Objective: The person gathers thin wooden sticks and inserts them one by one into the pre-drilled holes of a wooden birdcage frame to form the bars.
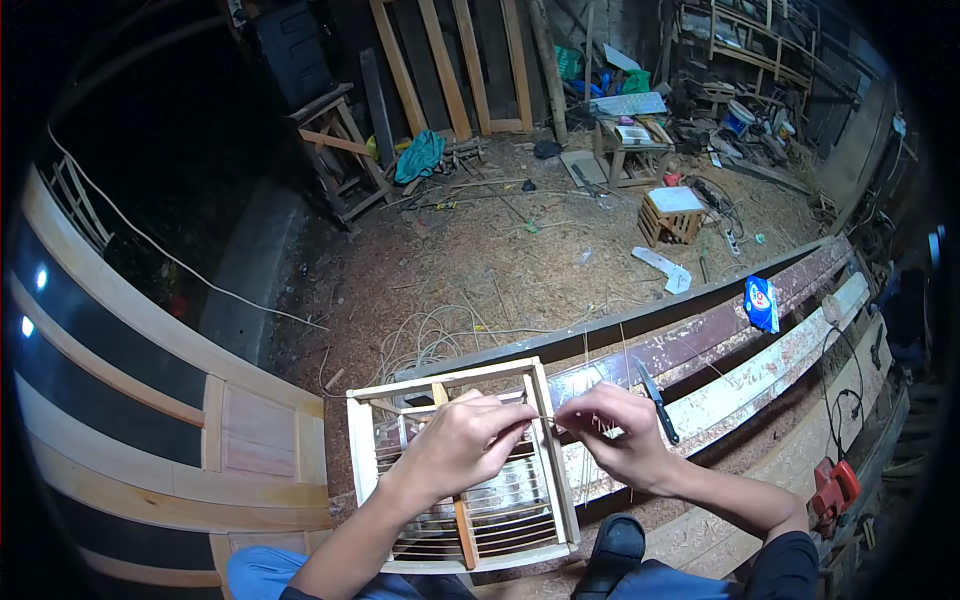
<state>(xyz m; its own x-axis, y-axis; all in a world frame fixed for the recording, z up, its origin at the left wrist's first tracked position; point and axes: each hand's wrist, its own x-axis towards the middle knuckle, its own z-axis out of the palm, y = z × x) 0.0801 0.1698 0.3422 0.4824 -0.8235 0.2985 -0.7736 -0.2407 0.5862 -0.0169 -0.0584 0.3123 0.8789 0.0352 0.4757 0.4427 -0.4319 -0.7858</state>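
My left hand (463, 445) is above a small wooden frame with thin parallel rods, like a cage (558, 480), its thumb and forefinger pinched on a thin stick (545, 418). Close by on the right, my right hand (622, 432) pinches the same stick, fingers curled; its far end is hidden by the fingers. The frame rests in front of my lap, with an orange-brown middle bar across it. A knife (657, 402) with a black handle lies on the planks just beyond my right hand. Several thin sticks lie on the planks near this hand.
A blue packet (762, 304) lies on the long painted planks (740, 405). At the right is a red power tool (834, 492) with a black cord. Paneled woodwork (265, 440) stands at the left. Coiled strips (425, 335), a slatted wooden box (671, 217) and shavings cover the ground ahead.
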